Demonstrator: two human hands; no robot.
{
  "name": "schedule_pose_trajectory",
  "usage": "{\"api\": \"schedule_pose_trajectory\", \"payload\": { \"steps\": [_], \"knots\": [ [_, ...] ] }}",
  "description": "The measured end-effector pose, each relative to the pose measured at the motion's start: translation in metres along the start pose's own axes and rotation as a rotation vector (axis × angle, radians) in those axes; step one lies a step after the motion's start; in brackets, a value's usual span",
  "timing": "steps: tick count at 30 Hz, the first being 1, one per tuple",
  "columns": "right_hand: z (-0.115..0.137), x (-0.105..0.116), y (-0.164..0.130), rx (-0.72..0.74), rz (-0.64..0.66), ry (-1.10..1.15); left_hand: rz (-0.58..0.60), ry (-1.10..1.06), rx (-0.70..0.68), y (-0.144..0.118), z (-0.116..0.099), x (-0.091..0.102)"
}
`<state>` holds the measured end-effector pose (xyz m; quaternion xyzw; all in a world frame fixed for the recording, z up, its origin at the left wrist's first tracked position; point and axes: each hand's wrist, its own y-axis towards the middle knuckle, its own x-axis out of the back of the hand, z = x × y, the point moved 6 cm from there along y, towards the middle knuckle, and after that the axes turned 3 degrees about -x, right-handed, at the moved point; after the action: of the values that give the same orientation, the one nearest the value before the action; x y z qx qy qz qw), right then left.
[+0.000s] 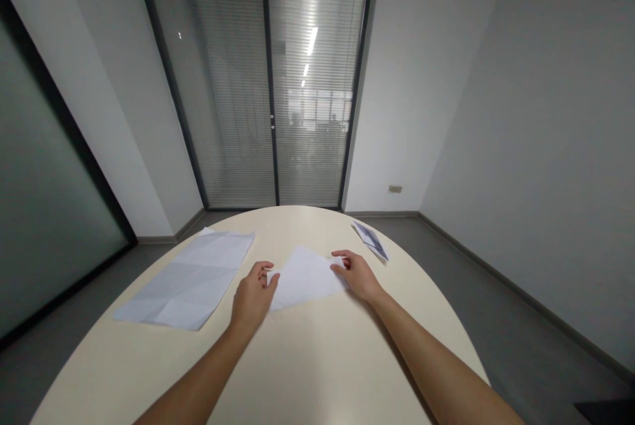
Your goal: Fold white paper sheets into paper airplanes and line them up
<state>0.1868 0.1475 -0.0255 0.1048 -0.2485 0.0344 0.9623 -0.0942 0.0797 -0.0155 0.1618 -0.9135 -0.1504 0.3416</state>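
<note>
A white folded sheet of paper [305, 279] lies in front of me, its upper edge rising to a blunt point. My left hand [254, 296] pinches its left corner between thumb and curled fingers. At the opposite corner, my right hand [358, 274] grips the paper, thumb below and fingers above. Left of my left hand is a larger, creased white sheet [191, 279], spread on the table. Beyond my right hand rests a small folded paper with a dark printed pattern [371, 240].
All the papers are on a round, cream-coloured table [307, 359]. Past its far edge stands a glazed partition with blinds [238, 101]. A grey wall [536, 134] is on the right, with a socket plate [395, 189] low on the wall ahead.
</note>
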Motion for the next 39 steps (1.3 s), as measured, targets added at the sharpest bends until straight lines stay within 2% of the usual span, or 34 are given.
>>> {"api": "schedule_pose_trajectory", "payload": {
  "steps": [3,6,9,12,14,16,19,22,28,30,32,35,37,39],
  "knots": [
    [-0.001,0.001,-0.002,-0.006,0.003,-0.088,0.093,0.206,-0.029,-0.004,-0.006,-0.002],
    [0.009,0.003,-0.007,0.025,0.001,-0.241,0.116,0.304,-0.214,-0.007,-0.019,-0.004],
    [0.03,0.005,-0.015,0.141,-0.027,-0.457,0.183,0.306,-0.4,-0.013,-0.032,-0.011],
    [0.053,0.001,-0.025,0.299,-0.032,-0.561,0.296,0.295,-0.491,-0.019,-0.039,-0.019],
    [0.066,-0.008,-0.033,0.407,0.036,-0.534,0.341,0.285,-0.537,-0.023,-0.044,-0.022],
    [0.073,-0.023,-0.043,0.493,0.176,-0.502,0.377,0.266,-0.589,-0.026,-0.049,-0.024],
    [0.07,-0.044,-0.054,0.468,0.398,-0.524,0.44,0.244,-0.65,-0.029,-0.056,-0.026],
    [0.06,-0.049,-0.054,0.342,0.46,-0.587,0.456,0.252,-0.649,-0.029,-0.058,-0.026],
    [0.043,-0.033,-0.04,0.172,0.371,-0.662,0.45,0.304,-0.626,-0.03,-0.056,-0.025],
    [0.044,-0.029,-0.039,0.177,0.322,-0.668,0.442,0.331,-0.614,-0.03,-0.055,-0.026],
    [0.052,-0.031,-0.043,0.243,0.318,-0.656,0.425,0.365,-0.591,-0.028,-0.054,-0.027],
    [0.066,-0.042,-0.054,0.342,0.436,-0.606,0.387,0.422,-0.532,-0.024,-0.052,-0.027],
    [0.071,-0.048,-0.059,0.341,0.51,-0.589,0.362,0.454,-0.484,-0.021,-0.05,-0.027],
    [0.071,-0.049,-0.059,0.305,0.528,-0.597,0.335,0.47,-0.44,-0.019,-0.046,-0.025]
  ]
}}
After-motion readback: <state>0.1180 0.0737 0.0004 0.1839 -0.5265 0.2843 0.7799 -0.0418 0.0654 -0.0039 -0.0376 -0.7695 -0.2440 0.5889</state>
